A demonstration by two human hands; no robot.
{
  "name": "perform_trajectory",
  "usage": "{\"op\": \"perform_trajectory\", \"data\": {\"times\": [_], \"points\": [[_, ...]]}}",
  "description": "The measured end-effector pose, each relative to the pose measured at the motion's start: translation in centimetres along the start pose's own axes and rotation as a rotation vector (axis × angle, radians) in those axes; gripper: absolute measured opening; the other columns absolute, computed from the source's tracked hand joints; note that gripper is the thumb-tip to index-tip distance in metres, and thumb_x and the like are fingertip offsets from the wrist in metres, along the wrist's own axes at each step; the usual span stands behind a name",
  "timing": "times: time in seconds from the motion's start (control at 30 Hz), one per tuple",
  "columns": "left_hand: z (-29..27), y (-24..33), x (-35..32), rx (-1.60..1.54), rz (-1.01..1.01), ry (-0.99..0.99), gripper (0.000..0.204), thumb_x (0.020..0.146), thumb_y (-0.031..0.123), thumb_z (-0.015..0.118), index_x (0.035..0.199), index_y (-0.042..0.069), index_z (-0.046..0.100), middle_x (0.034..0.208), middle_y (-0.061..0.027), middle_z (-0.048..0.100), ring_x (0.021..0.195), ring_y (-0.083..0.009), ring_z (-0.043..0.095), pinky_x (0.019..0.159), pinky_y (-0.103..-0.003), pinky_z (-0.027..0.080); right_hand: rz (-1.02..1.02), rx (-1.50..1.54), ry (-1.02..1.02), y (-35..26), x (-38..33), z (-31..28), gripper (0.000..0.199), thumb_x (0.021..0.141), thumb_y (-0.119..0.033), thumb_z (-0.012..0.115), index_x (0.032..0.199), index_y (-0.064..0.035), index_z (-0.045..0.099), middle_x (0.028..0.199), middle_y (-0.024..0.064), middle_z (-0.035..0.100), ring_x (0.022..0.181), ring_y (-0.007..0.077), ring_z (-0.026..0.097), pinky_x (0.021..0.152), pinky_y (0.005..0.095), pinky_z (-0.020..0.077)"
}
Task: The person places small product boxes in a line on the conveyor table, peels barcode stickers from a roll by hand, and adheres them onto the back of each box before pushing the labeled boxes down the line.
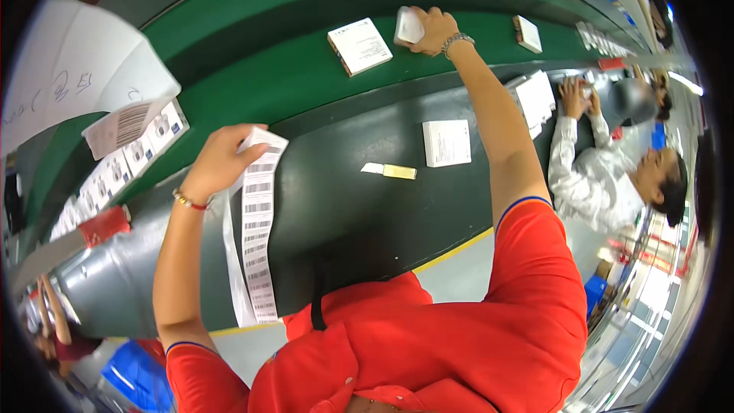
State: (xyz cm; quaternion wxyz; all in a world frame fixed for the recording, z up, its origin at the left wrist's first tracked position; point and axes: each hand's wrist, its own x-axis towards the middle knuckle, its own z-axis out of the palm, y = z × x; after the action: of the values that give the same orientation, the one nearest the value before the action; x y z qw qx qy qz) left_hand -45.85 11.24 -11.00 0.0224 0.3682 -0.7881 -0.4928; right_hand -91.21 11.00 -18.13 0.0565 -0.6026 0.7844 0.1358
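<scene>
My left hand (220, 160) is closed on a long strip of white barcode labels (258, 233), pinching its top end between thumb and fingers. The strip hangs over the dark worktop (344, 222) toward my body. My right arm reaches out over the green conveyor belt (252, 61), where my right hand (434, 30) grips a small whitish plastic tray (409, 27) by its side. Just left of that tray lies a flat white box (360, 46) with brown edges. Between my arms, a yellow-handled cutter (397, 171) and another white box (446, 143) rest on the worktop.
One more white box (527, 34) sits farther right on the belt. Stacked white boxes (533, 99) stand beside my right arm. At left is a row of printed boxes (138, 149) behind a curled white sheet (84, 69). A co-worker in white (604, 176) handles something at right.
</scene>
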Motion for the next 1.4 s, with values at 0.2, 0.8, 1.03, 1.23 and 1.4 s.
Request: {"op": "perform_trajectory", "data": {"times": [0.2,0.8,1.03,1.23,1.4], "points": [[2.2,2.7,-3.3,-0.052,-0.011,0.048,0.021,0.086,0.010,0.060,0.101,-0.004,0.062,0.107,-0.0096,0.065,0.081,-0.0085,0.059,0.072,-0.025,0.048,-0.037,0.311,0.026,-2.7,0.0,2.9,0.101,0.064,-0.072,0.061,0.135,-0.0044,0.036,0.119,0.0247,0.051,0.105,0.0403,0.054,0.090,0.0418,0.0445],[13.9,4.3,-34.4,-0.856,-0.327,0.874,0.025,0.086,0.018,0.065,0.100,-0.003,0.063,0.092,-0.0024,0.066,0.083,-0.0067,0.058,0.076,-0.025,0.049,-1.077,0.325,0.380,-15.3,-6.2,1.5,0.109,0.052,-0.044,0.078,0.138,0.0004,0.027,0.128,0.0235,0.041,0.113,0.0418,0.040,0.093,0.0525,0.0303],[16.9,4.2,-35.6,-0.465,-0.334,1.043,0.020,0.088,0.020,0.062,0.091,0.000,0.062,0.070,0.0003,0.054,0.067,-0.0054,0.045,0.059,-0.025,0.039,-1.301,0.362,0.347,-32.1,-24.9,3.2,0.108,0.052,-0.043,0.081,0.136,0.0009,0.029,0.124,0.0185,0.042,0.108,0.0365,0.042,0.096,0.0478,0.0289],[18.3,5.0,-37.4,-0.264,-0.138,1.261,0.021,0.088,0.022,0.061,0.085,0.001,0.062,0.056,-0.0067,0.044,0.053,-0.0089,0.039,0.048,-0.029,0.035,-1.275,0.850,-0.181,-35.5,-31.1,0.1,0.095,0.065,-0.030,0.081,0.138,0.0025,0.029,0.134,0.0206,0.042,0.125,0.0336,0.038,0.104,0.0444,0.0278],[18.4,6.3,-38.6,-0.386,0.035,1.310,0.021,0.088,0.023,0.061,0.087,0.002,0.064,0.061,-0.0127,0.053,0.051,-0.0111,0.043,0.048,-0.029,0.037,-1.077,1.618,-0.490,-36.5,-43.7,-6.6,0.019,0.080,-0.002,0.067,0.096,0.0014,0.058,0.090,0.0021,0.059,0.082,0.0105,0.056,0.075,0.0239,0.0451]]}}
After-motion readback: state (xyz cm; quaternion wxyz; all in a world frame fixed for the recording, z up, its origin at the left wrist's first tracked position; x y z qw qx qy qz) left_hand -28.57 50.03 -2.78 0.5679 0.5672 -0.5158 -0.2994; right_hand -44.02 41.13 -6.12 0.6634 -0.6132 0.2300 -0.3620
